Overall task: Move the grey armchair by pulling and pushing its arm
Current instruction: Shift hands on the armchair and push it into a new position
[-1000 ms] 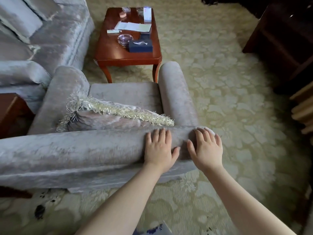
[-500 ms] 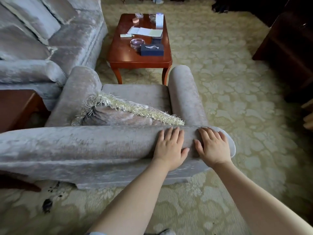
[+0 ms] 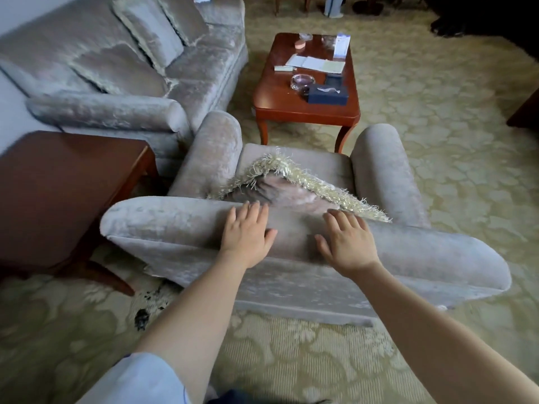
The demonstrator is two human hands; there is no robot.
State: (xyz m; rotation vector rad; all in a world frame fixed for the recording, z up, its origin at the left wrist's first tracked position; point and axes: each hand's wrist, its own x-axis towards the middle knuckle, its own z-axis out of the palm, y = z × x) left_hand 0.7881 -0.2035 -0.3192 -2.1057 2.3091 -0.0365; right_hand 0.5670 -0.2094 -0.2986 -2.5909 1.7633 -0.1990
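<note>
Head view looks down on the grey armchair [image 3: 175, 225], which stands directly under and ahead of both hands, its rolled back edge nearest the person. The left hand [image 3: 248, 231] lies flat on that roll, fingers straight and together. The right hand [image 3: 348, 240] rests near it, palm down, fingers spread, gripping nothing. A fringed cushion [image 3: 294, 193] sits just past the fingertips. A coffee table [image 3: 280, 94] stands farther ahead, and a dark side table [image 3: 58, 185] is out beyond the left hand.
</note>
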